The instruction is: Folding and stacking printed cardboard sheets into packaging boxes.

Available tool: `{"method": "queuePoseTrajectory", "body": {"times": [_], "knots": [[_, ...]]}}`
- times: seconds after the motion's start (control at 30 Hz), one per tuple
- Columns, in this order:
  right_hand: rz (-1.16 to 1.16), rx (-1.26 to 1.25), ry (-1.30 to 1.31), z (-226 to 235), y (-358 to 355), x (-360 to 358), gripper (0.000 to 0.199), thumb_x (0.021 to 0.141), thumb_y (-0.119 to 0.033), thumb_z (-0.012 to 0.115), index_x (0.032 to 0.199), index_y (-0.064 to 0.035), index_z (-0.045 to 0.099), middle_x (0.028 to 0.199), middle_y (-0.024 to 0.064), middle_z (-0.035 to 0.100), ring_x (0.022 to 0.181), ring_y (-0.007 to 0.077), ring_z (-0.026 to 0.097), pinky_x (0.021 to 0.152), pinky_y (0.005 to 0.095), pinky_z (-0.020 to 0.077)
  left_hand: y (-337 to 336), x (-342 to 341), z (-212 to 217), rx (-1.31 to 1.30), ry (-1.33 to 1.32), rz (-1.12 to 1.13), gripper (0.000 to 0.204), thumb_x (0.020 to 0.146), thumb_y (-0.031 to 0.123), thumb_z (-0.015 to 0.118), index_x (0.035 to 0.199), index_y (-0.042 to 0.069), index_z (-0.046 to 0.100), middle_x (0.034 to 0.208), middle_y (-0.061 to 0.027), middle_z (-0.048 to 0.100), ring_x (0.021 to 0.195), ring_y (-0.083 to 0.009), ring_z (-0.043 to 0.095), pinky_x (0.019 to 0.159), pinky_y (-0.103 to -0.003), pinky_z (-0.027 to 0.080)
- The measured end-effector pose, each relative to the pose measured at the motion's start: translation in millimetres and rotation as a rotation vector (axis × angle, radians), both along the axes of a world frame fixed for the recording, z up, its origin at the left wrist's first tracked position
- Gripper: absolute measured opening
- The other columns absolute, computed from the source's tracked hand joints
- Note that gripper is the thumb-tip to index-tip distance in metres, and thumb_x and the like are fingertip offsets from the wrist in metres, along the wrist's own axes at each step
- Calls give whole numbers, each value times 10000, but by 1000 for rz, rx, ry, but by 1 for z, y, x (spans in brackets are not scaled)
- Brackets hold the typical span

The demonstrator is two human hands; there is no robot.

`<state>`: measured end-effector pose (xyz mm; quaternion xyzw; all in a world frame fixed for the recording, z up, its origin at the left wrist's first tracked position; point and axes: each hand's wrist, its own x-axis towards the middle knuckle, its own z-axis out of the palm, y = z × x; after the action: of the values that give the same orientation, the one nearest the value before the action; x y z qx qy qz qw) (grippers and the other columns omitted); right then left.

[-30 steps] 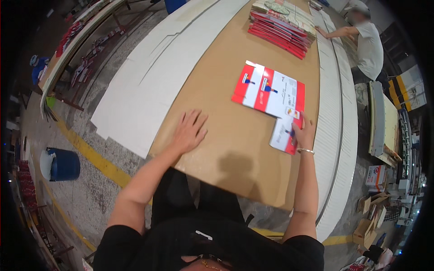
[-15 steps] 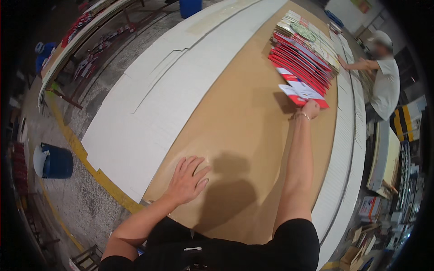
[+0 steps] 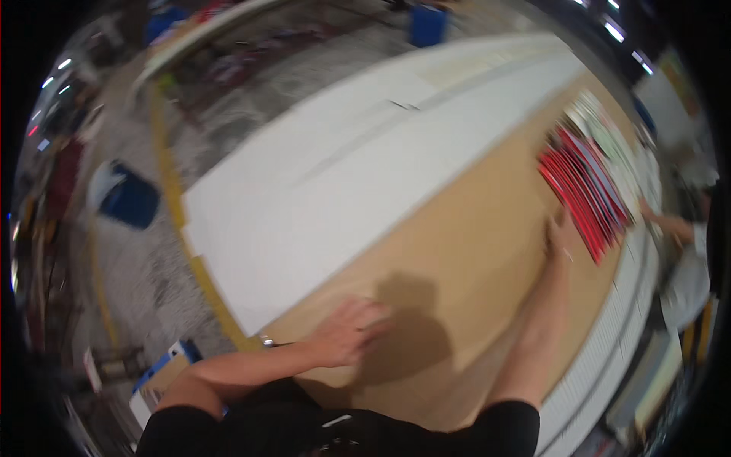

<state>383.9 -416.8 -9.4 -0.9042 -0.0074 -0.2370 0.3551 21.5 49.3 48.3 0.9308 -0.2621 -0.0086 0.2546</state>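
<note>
My left hand [image 3: 352, 330] lies flat with fingers spread on the brown table top [image 3: 464, 251], close to my body. My right arm is stretched far out and my right hand [image 3: 561, 231] rests against the near edge of a fanned row of red and white flat packs [image 3: 585, 194]. The picture is blurred, so I cannot tell whether that hand grips a pack or only touches the row.
White boards [image 3: 343, 175] lie along the table's left side. Another person's hand and sleeve [image 3: 678, 228] reach in at the right. A blue bin [image 3: 129, 199] stands on the floor beside a yellow floor line. More stacked sheets sit at the lower right.
My right hand has carried the red and white pack from near me out to the far row. My head has swung, so the view is blurred. My left hand stayed planted.
</note>
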Motion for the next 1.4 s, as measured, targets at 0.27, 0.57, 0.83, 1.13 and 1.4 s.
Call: {"method": "queuePoseTrajectory", "body": {"times": [0.27, 0.57, 0.83, 1.13, 1.4], "knots": [[80, 68, 35, 2, 166, -157, 406, 933, -56, 526, 1323, 57, 525, 1320, 239, 576, 1241, 345, 551, 1039, 403, 436, -13, -10, -19, -260, -139, -11, 498, 852, 145, 653, 1317, 29, 518, 1358, -182, 479, 1284, -359, 443, 1097, -501, 344], [1496, 220, -336, 321, 380, -433, 312, 808, -268, 757, 1012, -40, 698, 955, 140, 683, 866, 282, 672, 786, 431, 520, -5, -3, -46, -220, -325, 48, 400, 879, 160, 606, 1244, 9, 542, 1332, -192, 496, 1275, -379, 435, 1098, -479, 361], [1050, 166, -511, 329, 398, -510, 371, 740, 5, 658, 1109, -32, 679, 1002, 167, 668, 825, 319, 661, 728, 412, 531, -14, -6, -38, 23, -187, -69, 474, 884, 226, 613, 1298, 12, 523, 1396, -169, 463, 1375, -359, 348, 1161, -470, 267], [617, -582, 146, 79, 514, -403, 803, 834, -511, 694, 1437, -55, 426, 1434, 349, 376, 1287, 520, 399, 1029, 550, 389, 20, -108, -50, -52, -178, -59, 663, 921, 524, 478, 1485, 186, 393, 1596, -128, 265, 1482, -336, 208, 1135, -683, 55], [641, -680, 310, 87, 513, -390, 296, 969, -195, 455, 1197, -69, 596, 889, 202, 682, 908, 351, 667, 750, 458, 539, 60, -166, -45, -78, -222, -134, 726, 839, 374, 660, 1433, 38, 412, 1481, -189, 414, 1430, -345, 310, 1168, -503, 235]]}}
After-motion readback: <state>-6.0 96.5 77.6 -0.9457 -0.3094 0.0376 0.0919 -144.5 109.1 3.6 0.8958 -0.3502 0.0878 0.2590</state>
